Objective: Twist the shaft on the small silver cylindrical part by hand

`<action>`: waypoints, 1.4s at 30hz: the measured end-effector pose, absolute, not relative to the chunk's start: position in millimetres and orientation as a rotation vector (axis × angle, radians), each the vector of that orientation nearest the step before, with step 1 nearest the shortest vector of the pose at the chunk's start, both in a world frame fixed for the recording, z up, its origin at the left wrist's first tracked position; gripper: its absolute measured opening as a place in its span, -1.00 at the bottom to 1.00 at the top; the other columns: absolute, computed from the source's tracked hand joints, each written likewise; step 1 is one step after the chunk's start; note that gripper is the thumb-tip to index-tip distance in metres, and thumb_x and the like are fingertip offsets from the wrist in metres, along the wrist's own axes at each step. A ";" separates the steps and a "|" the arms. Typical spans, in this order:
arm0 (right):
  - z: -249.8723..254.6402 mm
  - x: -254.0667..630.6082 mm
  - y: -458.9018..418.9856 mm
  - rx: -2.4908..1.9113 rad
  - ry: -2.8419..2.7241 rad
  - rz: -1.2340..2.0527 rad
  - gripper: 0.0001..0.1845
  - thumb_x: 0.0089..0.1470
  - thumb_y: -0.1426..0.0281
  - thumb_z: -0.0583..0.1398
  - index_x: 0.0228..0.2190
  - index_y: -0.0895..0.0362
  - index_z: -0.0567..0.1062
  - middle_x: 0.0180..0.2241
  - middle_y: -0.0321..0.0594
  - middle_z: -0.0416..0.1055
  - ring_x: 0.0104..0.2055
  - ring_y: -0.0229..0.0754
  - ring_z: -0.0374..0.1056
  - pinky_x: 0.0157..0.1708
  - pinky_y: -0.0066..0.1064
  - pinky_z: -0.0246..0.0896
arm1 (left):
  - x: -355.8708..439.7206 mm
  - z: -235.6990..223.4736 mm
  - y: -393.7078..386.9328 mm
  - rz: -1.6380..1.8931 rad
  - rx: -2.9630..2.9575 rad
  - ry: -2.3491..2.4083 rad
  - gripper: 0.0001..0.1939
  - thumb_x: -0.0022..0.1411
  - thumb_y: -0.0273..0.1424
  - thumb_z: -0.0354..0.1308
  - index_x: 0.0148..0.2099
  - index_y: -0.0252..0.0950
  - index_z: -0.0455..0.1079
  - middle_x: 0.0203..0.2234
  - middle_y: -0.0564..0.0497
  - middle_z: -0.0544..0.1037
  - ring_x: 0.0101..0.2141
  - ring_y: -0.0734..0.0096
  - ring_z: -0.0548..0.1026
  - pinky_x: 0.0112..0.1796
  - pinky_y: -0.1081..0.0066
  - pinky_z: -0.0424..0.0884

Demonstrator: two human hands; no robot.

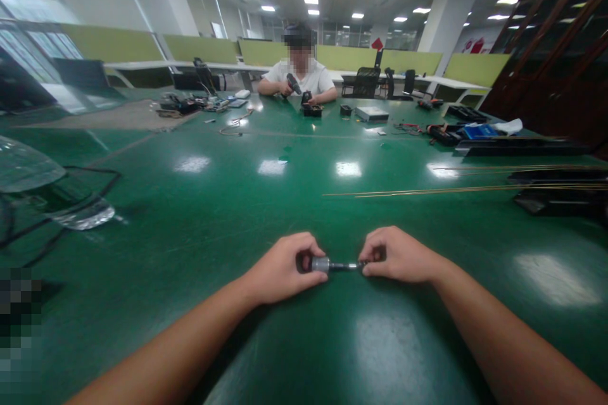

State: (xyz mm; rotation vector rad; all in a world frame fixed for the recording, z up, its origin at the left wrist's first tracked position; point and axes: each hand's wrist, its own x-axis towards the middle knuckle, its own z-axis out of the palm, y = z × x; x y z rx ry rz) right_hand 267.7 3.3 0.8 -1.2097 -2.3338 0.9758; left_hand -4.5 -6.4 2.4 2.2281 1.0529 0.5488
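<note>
Holding metal tool (338, 266) between hands (287, 267), green tabletop (228, 202) around, rods (427, 192) beyond

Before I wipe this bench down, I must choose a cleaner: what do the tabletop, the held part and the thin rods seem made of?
Tabletop: glossy green, perhaps a plastic mat or painted coating, since it throws bright reflections.
Held part: likely metal, silvery, catching bright highlights along its length.
Thin rods: golden and straight, maybe brass or another metal; too thin to tell.
</note>
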 end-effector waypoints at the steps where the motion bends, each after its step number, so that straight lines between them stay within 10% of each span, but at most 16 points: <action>1: 0.3 265.1 2.7 -1.189 -2.348 0.964 -0.94 -0.08 0.42 0.34 -0.45 0.15 0.61 -0.47 -0.27 0.50 -0.41 -0.25 0.38 -0.40 -0.44 0.20 | -4.3 2.1 -6.3 0.549 2.231 1.052 -0.80 0.10 -0.36 0.32 -0.23 -0.31 0.43 -0.40 0.05 0.44 -0.40 0.43 0.42 -0.34 0.46 0.31; 17: -17.6 217.3 -14.0 -1.041 -2.307 0.610 -0.91 0.05 0.36 0.31 -0.34 0.10 0.59 -0.40 -0.24 0.51 -0.29 -0.18 0.35 -0.23 -0.34 0.15 | -2.8 -0.5 -7.1 0.560 2.191 1.074 -0.78 0.29 -0.25 0.13 -0.22 -0.31 0.42 -0.42 0.02 0.49 -0.40 0.43 0.43 -0.35 0.46 0.32; 42: -18.7 220.6 -13.5 -0.994 -2.283 0.665 -0.94 0.00 0.44 0.32 -0.40 0.11 0.54 -0.42 -0.29 0.49 -0.32 -0.21 0.34 -0.23 -0.34 0.12 | -1.2 -0.3 -8.5 0.548 2.293 1.034 -0.81 0.08 -0.39 0.30 -0.26 -0.31 0.39 -0.39 0.05 0.44 -0.38 0.41 0.40 -0.34 0.45 0.26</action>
